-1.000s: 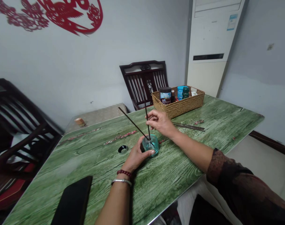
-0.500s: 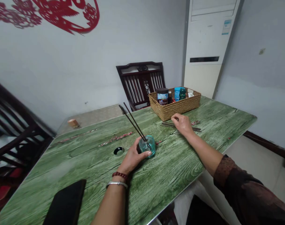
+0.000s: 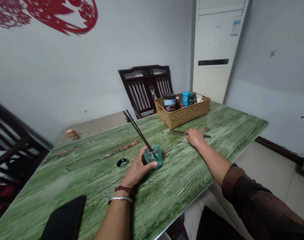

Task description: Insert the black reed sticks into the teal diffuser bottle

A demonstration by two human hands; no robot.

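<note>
My left hand (image 3: 137,169) is wrapped round a teal glass diffuser bottle (image 3: 157,154) standing on the green wood-patterned table (image 3: 177,186). Dark reed sticks (image 3: 138,130) lean to the left out of the bottle's neck. Farther right, my right hand (image 3: 195,137) is lowered onto several loose reed sticks (image 3: 176,132) lying flat, its fingertips closed on them. How many it grips is hidden by the hand. A black ring-shaped cap (image 3: 122,162) lies on the table left of the bottle.
Behind my right hand stands a woven basket (image 3: 184,117) with jars and bottles in it. A black flat object (image 3: 64,218) lies at the table's near left. Beyond the far edge are a dark wooden chair (image 3: 148,88) and a small wooden piece (image 3: 71,134).
My right hand has come down onto the loose reed sticks from just above them. My left hand keeps its hold on the bottle. The view has turned slightly right.
</note>
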